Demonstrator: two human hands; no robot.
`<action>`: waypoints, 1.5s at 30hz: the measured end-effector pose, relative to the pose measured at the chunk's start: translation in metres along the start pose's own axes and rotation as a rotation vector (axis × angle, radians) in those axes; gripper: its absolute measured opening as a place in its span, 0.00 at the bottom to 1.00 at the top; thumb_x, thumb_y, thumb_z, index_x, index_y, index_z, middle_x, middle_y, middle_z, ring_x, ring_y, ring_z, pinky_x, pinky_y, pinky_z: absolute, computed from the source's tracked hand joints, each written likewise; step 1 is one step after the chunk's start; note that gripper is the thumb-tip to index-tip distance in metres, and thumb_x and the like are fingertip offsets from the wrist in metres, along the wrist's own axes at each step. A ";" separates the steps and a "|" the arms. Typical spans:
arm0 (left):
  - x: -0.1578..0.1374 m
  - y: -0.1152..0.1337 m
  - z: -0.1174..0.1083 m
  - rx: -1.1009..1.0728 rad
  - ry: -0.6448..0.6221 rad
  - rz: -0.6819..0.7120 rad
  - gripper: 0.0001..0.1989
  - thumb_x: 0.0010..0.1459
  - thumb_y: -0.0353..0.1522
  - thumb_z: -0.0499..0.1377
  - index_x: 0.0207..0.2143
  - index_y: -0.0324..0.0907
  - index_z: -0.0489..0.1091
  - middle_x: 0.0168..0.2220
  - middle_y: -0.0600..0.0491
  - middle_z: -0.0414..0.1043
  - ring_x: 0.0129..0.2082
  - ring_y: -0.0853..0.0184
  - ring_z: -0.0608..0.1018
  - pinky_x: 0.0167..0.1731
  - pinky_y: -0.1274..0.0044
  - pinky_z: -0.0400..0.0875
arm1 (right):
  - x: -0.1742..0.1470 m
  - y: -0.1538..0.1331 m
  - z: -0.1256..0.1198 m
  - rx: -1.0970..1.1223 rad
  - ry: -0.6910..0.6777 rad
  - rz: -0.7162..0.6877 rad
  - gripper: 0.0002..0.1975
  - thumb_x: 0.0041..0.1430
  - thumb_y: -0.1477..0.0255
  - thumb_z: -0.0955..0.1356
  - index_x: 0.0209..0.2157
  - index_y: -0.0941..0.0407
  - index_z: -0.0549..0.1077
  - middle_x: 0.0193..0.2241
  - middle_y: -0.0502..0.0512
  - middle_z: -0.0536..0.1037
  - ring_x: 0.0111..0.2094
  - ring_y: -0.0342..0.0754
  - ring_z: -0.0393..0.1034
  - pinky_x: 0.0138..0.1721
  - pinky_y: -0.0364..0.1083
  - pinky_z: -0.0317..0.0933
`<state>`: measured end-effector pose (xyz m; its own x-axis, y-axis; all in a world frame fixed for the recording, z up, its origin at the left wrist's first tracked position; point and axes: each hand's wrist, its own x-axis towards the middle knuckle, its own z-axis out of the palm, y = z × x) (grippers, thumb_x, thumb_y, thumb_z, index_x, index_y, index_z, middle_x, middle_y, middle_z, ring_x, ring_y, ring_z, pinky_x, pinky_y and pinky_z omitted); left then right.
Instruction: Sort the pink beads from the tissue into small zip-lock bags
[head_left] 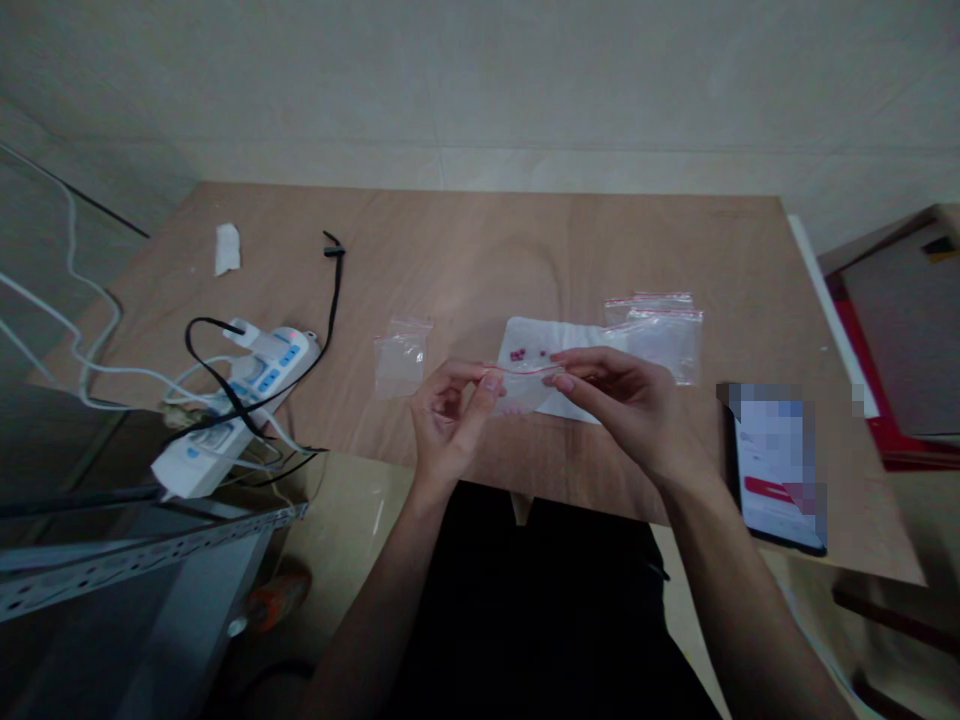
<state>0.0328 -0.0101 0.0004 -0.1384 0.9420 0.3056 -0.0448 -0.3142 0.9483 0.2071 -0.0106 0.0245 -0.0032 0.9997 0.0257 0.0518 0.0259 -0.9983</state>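
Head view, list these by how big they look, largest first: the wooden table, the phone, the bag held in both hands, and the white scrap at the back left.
1. Wooden table
2. Phone
3. Held bag, edges partly hidden
4. White scrap

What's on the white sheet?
On the white sheet, small red pieces show toward its left end. The right hand covers part of it; what's beneath can't be seen.

Held bag (pixel 523 388) clear, red-striped; pieces (pixel 517 355) apparently dark red; sheet (pixel 570 335) white
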 end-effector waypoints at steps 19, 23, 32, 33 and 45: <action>0.004 0.005 -0.004 -0.004 -0.150 -0.080 0.08 0.54 0.37 0.65 0.26 0.42 0.74 0.26 0.55 0.76 0.27 0.72 0.77 0.31 0.80 0.71 | -0.007 0.000 0.003 -0.039 0.061 -0.087 0.05 0.52 0.68 0.73 0.26 0.54 0.79 0.24 0.50 0.79 0.27 0.43 0.70 0.31 0.44 0.64; 0.006 0.006 -0.007 0.068 -0.264 -0.086 0.05 0.54 0.35 0.65 0.31 0.43 0.77 0.29 0.53 0.79 0.30 0.70 0.78 0.33 0.78 0.72 | -0.010 0.002 0.002 -0.108 0.057 -0.133 0.04 0.53 0.68 0.73 0.27 0.53 0.79 0.25 0.50 0.78 0.28 0.44 0.70 0.32 0.45 0.64; 0.002 0.008 -0.005 0.127 -0.254 -0.016 0.03 0.54 0.33 0.65 0.29 0.43 0.77 0.29 0.52 0.80 0.29 0.69 0.80 0.31 0.77 0.74 | -0.012 0.004 0.011 -0.056 -0.004 -0.097 0.04 0.52 0.67 0.74 0.28 0.52 0.79 0.26 0.50 0.80 0.30 0.46 0.71 0.34 0.47 0.65; 0.002 0.008 -0.005 0.125 -0.255 -0.013 0.03 0.54 0.33 0.65 0.29 0.43 0.77 0.28 0.52 0.80 0.29 0.69 0.80 0.31 0.77 0.74 | -0.012 0.004 0.012 -0.057 0.001 -0.113 0.03 0.52 0.68 0.74 0.28 0.52 0.78 0.26 0.50 0.79 0.29 0.45 0.71 0.33 0.47 0.65; 0.004 0.012 -0.003 0.195 -0.277 -0.013 0.04 0.54 0.33 0.66 0.28 0.43 0.77 0.27 0.53 0.80 0.28 0.69 0.80 0.30 0.79 0.74 | -0.015 0.005 0.010 -0.113 -0.046 -0.120 0.04 0.53 0.68 0.73 0.27 0.52 0.80 0.27 0.51 0.81 0.29 0.46 0.74 0.32 0.46 0.67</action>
<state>0.0291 -0.0101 0.0130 0.1361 0.9503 0.2799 0.1494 -0.2990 0.9425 0.1979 -0.0254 0.0185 -0.0622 0.9883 0.1392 0.1606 0.1476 -0.9759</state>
